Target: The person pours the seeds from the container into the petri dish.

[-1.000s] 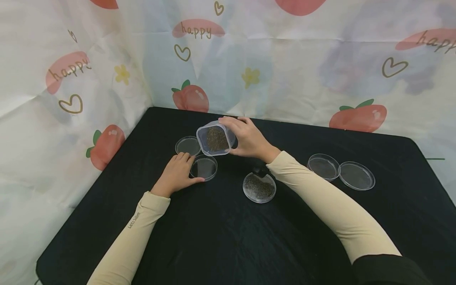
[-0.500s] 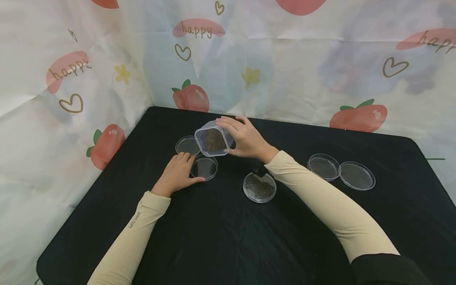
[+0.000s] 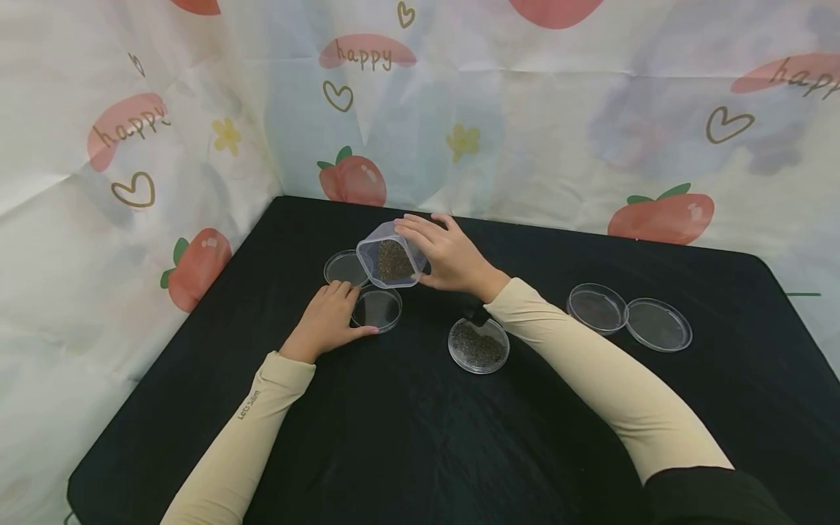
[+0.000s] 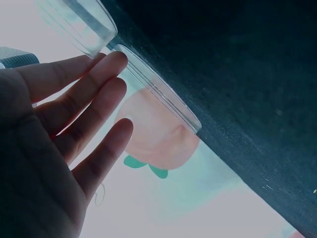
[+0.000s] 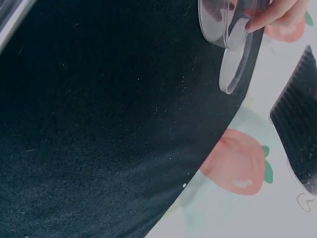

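My right hand (image 3: 449, 255) grips a translucent square plastic tub (image 3: 377, 255) in the air, its mouth tipped toward me and to the left. Dark brown grains, like soil, lie against one side inside it. My left hand (image 3: 328, 317) holds a clear petri dish (image 3: 383, 310) on the table between thumb and fingers, just below the tub. The left wrist view shows fingertips against that dish (image 4: 89, 27); the thumb is hidden there. Behind it lies another shallow clear dish or lid (image 3: 343, 270). In the right wrist view, the tub (image 5: 299, 119) shows only partly at the right edge.
A round clear dish with dark grains (image 3: 479, 350) sits near the table's middle, beneath my right wrist. Two clear dish parts, one (image 3: 596, 308) beside the other (image 3: 658, 324), stand on the right. The table has a black cloth (image 3: 407, 445); a printed curtain (image 3: 538, 146) hangs behind.
My right hand has shifted slightly left with the tub, and the tub has turned a little. The left hand and the dishes stay where they were.
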A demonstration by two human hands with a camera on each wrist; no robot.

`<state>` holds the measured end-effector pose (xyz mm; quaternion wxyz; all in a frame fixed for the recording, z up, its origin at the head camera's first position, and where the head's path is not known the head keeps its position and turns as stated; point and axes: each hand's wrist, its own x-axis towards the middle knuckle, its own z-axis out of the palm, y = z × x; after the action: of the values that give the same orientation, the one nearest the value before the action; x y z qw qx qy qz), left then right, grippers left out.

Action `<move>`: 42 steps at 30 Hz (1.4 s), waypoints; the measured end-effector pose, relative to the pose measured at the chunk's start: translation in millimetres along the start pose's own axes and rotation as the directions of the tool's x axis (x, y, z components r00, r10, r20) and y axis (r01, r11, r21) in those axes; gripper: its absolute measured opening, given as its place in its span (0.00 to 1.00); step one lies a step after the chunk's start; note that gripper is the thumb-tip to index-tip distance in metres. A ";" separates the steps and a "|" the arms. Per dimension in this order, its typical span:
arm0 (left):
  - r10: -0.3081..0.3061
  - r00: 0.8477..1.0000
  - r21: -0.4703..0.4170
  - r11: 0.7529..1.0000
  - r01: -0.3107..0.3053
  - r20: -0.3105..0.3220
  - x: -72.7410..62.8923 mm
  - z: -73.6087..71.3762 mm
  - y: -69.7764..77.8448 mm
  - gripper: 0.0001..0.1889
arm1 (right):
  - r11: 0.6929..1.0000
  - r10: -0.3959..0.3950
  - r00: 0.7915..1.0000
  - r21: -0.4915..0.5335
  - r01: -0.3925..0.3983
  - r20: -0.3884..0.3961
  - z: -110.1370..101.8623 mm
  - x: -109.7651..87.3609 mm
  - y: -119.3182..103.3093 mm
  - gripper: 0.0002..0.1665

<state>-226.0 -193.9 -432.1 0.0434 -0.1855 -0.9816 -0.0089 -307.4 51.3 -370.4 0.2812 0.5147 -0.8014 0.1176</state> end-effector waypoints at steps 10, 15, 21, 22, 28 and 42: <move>0.003 1.000 -0.002 1.000 -0.003 -0.007 -1.1 -0.8 1.5 0.46 | 0.999 -0.024 1.000 -0.035 0.024 -0.006 3.2 0.3 -1.3 0.49; 0.011 1.000 0.002 1.000 -0.011 -0.013 -1.5 -0.2 0.8 0.46 | 0.999 -0.037 0.999 -0.037 0.036 -0.011 5.3 0.7 -2.2 0.48; 0.005 1.000 -0.005 1.000 -0.005 -0.003 -1.4 -0.7 0.9 0.46 | 0.998 -0.048 0.999 -0.040 0.047 -0.008 6.5 1.4 -3.5 0.48; 0.006 1.000 -0.004 1.000 -0.006 -0.005 -1.4 -0.7 0.9 0.46 | 0.998 -0.050 0.999 -0.040 0.049 -0.009 6.5 1.6 -3.7 0.48; 0.008 1.000 0.002 1.000 -0.008 0.000 -1.1 -0.7 0.7 0.47 | 0.997 -0.060 0.998 -0.048 0.060 -0.010 8.1 2.1 -3.8 0.47; -0.002 1.000 -0.024 1.000 0.003 0.023 -1.2 -1.8 1.9 0.47 | 0.998 -0.050 0.999 -0.042 0.050 0.002 6.6 2.7 -5.0 0.46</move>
<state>-224.0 -192.6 -430.4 0.0301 -0.1849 -0.9821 -0.0187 -306.0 43.8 -374.7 0.2944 0.5286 -0.7907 0.0933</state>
